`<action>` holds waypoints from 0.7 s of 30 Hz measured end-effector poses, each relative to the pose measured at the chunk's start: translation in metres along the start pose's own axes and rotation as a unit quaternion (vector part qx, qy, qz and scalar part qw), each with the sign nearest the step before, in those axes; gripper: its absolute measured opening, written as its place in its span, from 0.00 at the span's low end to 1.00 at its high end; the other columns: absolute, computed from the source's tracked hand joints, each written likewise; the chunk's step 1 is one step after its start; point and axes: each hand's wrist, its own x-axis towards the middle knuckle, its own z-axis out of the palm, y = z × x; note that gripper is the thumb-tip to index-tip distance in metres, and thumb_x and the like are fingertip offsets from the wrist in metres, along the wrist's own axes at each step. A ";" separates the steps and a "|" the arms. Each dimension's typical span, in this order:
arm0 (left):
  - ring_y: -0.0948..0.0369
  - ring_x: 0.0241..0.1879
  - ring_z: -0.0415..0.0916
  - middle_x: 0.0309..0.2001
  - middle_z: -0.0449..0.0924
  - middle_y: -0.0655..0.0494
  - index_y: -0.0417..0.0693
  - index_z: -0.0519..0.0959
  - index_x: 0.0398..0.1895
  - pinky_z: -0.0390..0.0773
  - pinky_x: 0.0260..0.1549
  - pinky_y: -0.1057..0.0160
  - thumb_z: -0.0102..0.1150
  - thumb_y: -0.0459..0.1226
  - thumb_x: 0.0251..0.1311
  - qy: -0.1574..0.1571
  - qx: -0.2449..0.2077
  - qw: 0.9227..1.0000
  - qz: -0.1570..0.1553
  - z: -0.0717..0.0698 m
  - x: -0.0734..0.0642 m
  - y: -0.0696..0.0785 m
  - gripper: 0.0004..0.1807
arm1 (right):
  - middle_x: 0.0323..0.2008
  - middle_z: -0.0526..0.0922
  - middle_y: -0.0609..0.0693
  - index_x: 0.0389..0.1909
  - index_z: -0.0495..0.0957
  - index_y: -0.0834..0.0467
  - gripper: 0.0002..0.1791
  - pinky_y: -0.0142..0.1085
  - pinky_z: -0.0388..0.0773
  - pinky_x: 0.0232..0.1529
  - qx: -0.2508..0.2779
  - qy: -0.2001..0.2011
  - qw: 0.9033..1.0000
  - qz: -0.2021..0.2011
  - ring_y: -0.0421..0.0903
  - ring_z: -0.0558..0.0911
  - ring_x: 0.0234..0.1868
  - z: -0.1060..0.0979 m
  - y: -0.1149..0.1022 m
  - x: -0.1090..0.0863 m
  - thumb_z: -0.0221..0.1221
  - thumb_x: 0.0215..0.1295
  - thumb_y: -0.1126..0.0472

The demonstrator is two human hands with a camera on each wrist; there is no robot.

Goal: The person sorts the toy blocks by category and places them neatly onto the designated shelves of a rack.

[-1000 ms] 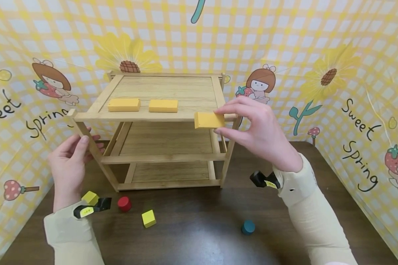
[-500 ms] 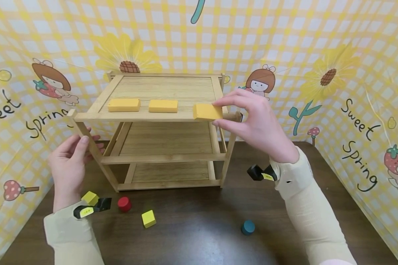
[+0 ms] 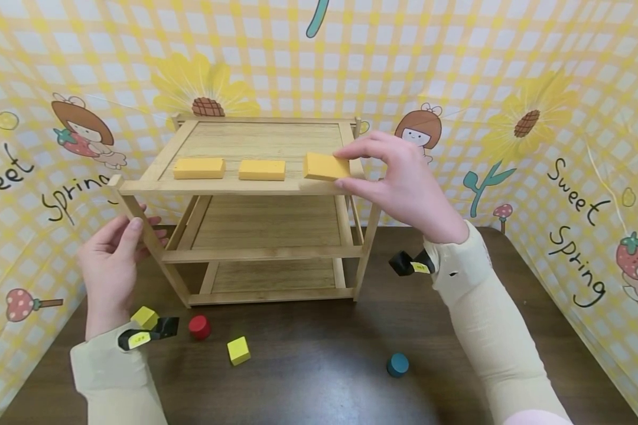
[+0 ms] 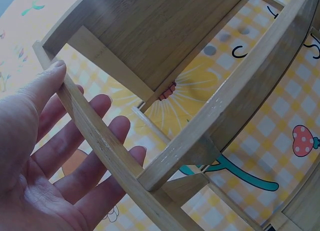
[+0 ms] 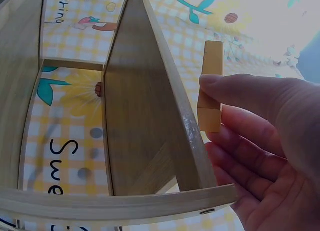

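Note:
A three-tier wooden shelf [image 3: 260,252] stands on the dark table. My left hand [image 3: 111,254] holds its front left post, thumb on the near side and fingers behind, as the left wrist view shows with the post [image 4: 95,126]. Between thumb and fingers, my right hand [image 3: 399,177] pinches a yellow-orange rectangular block [image 3: 324,167] at its right end. That block, slightly tilted, is close over the top tier's front right; the right wrist view shows the block [image 5: 211,86] beside the tier's edge. Two similar blocks, one at left [image 3: 199,169] and one in the middle [image 3: 261,170], lie along the front of the top tier.
On the table [image 3: 308,366] before the shelf are a red cylinder [image 3: 199,327], a yellow cube [image 3: 238,351] and a blue cylinder [image 3: 398,365]. Another yellow cube [image 3: 145,317] is partly hidden by my left wrist. Checked cloth [image 3: 298,71] hangs behind and at both sides.
My right hand has raised the block from before the top tier's front edge, moving it back and slightly left, close over the tier. My left hand has stayed at the post.

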 end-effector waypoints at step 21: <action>0.56 0.32 0.88 0.39 0.88 0.43 0.25 0.79 0.57 0.86 0.35 0.65 0.62 0.33 0.69 -0.005 0.010 1.000 0.009 -0.001 0.000 -0.001 0.19 | 0.43 0.83 0.37 0.50 0.88 0.50 0.18 0.36 0.74 0.54 0.003 -0.074 0.994 0.082 0.36 0.79 0.50 -0.001 0.019 0.021 0.76 0.58 0.55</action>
